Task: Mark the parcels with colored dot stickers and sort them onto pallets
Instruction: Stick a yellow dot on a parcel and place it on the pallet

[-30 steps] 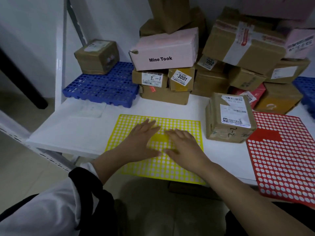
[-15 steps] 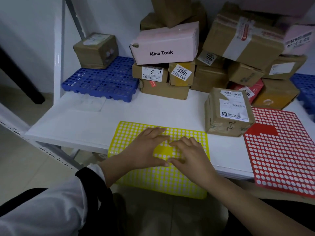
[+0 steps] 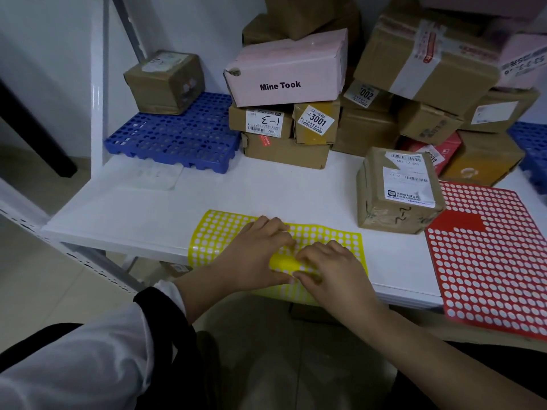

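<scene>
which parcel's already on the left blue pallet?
The small brown parcel at far left, alone on the blue pallet; the other parcels are stacked right of it, off that pallet.

Left hand point(image 3: 254, 255) and right hand point(image 3: 331, 270) curled, apparently pinching yellow sheet point(image 3: 219, 232)

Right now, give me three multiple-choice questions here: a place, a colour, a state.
1. The small brown cardboard parcel at back left stands on: A) the blue plastic pallet B) the floor C) a pink box
2. The dot-sticker sheet under left hand and right hand is: A) red B) green C) yellow
3. The taped brown parcel with the white label is: A) gripped B) touched by neither hand C) on the pallet
1 A: it sits on the blue grid. 2 C: both hands lie on yellow. 3 B: it stands apart on the white shelf.
</scene>
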